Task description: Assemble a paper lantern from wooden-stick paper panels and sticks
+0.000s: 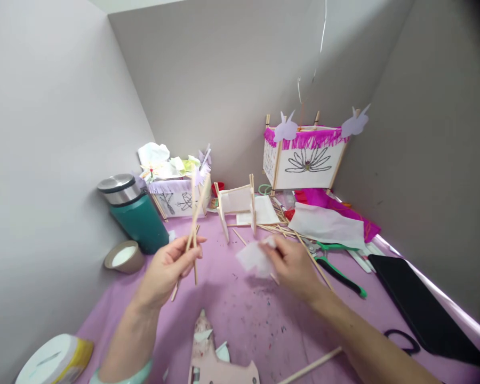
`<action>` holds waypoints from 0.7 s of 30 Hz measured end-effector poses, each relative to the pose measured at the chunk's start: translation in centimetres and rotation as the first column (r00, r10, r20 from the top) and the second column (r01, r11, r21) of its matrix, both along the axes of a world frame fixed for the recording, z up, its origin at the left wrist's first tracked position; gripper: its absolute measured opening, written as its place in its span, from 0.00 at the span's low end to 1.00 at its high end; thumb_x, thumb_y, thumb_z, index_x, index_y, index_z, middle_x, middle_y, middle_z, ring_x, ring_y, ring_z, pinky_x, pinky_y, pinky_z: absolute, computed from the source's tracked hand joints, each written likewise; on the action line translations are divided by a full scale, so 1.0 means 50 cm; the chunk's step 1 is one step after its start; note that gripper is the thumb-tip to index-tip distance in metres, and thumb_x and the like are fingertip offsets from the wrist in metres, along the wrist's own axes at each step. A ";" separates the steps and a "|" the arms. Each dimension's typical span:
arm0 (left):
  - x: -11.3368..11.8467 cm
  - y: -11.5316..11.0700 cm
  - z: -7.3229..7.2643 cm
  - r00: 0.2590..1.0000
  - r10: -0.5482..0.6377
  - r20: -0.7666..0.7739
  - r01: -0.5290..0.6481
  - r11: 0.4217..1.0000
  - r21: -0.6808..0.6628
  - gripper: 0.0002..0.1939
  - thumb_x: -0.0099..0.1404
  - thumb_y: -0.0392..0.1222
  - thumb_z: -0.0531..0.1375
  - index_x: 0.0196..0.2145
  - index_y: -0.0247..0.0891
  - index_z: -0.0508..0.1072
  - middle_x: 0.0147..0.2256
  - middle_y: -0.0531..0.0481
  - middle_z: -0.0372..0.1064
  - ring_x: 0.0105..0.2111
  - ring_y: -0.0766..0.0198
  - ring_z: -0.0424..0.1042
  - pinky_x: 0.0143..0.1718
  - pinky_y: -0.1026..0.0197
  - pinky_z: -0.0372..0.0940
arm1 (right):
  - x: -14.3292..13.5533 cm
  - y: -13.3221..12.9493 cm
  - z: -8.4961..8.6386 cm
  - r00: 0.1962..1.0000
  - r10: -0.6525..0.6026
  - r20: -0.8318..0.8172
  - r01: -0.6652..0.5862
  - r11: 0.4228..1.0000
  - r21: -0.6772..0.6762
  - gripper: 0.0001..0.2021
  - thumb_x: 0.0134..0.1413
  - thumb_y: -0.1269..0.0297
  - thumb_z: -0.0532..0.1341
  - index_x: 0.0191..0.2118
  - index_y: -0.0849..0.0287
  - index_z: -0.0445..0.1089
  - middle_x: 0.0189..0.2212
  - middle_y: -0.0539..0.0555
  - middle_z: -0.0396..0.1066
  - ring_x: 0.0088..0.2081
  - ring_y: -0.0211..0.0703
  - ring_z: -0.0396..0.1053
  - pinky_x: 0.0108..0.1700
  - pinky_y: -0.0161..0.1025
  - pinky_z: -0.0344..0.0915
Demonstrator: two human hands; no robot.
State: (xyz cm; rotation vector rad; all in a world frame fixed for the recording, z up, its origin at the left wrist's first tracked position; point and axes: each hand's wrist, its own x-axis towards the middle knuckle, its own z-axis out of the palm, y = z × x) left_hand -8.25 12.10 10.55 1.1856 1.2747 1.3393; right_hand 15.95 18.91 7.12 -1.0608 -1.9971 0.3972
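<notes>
My left hand [180, 261] pinches two thin wooden sticks [194, 224] that cross each other and stand nearly upright. To its right, my right hand [290, 261] has its fingers closed on a piece of thin white tissue [254, 260], which is slightly blurred. A small wooden stick frame [236, 200] stands on the purple table cover just beyond both hands. Below them, near the front edge, lies a pink glue gun [220, 365] with its nozzle pointing away from me. A loose stick [312, 365] rests to the right of the glue gun.
A teal bottle [138, 216] and a small bowl [124, 258] stand at the left, a tub [56, 360] at the lower left. Behind are two paper lanterns [310, 160] [180, 200]. Pliers [338, 269], loose sticks, white paper [326, 224] and a black tablet [420, 306] lie at the right.
</notes>
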 end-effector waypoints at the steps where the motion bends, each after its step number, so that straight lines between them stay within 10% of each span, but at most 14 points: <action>1: -0.008 0.003 -0.001 0.999 0.013 0.041 -0.015 0.999 0.037 0.12 0.60 0.45 0.61 0.41 0.37 0.72 0.28 0.53 0.65 0.19 0.75 0.52 0.19 0.69 0.48 | 0.027 0.021 0.004 0.991 -0.126 0.033 0.124 0.990 0.069 0.15 0.62 0.59 0.51 0.26 0.59 0.64 0.19 0.48 0.62 0.23 0.35 0.60 0.27 0.33 0.53; 7: 0.016 0.034 -0.025 0.987 -0.017 0.163 -0.015 0.981 0.196 0.08 0.64 0.44 0.58 0.36 0.38 0.70 0.31 0.49 0.68 0.38 0.63 0.66 0.42 0.61 0.61 | 0.102 0.075 0.003 0.851 -0.449 0.273 0.387 0.887 0.253 0.22 0.54 0.59 0.59 0.54 0.58 0.63 0.45 0.62 0.67 0.42 0.53 0.67 0.33 0.40 0.61; 11: 0.053 0.044 -0.059 0.978 -0.185 0.101 0.171 0.976 0.138 0.07 0.67 0.44 0.54 0.38 0.39 0.69 0.33 0.50 0.66 0.39 0.62 0.66 0.44 0.57 0.60 | 0.028 0.011 -0.023 0.998 -0.016 0.068 0.021 0.997 -0.068 0.11 0.59 0.62 0.56 0.45 0.57 0.70 0.36 0.54 0.70 0.33 0.40 0.68 0.36 0.36 0.62; 13: 0.067 0.043 -0.068 0.960 -0.277 0.047 0.271 0.957 0.106 0.07 0.68 0.43 0.53 0.39 0.39 0.68 0.34 0.50 0.66 0.39 0.62 0.66 0.44 0.58 0.59 | -0.020 -0.021 -0.037 0.976 0.218 0.016 -0.208 0.949 -0.236 0.11 0.55 0.61 0.60 0.44 0.57 0.70 0.31 0.50 0.70 0.30 0.38 0.67 0.34 0.34 0.61; 21: 0.093 0.044 -0.046 0.916 -0.401 0.023 0.398 0.915 0.072 0.07 0.68 0.43 0.52 0.39 0.40 0.67 0.34 0.51 0.65 0.39 0.63 0.65 0.45 0.58 0.60 | -0.092 -0.019 -0.083 0.955 0.240 -0.176 -0.287 0.898 -0.334 0.09 0.54 0.64 0.60 0.24 0.60 0.67 0.21 0.45 0.62 0.24 0.33 0.59 0.28 0.31 0.52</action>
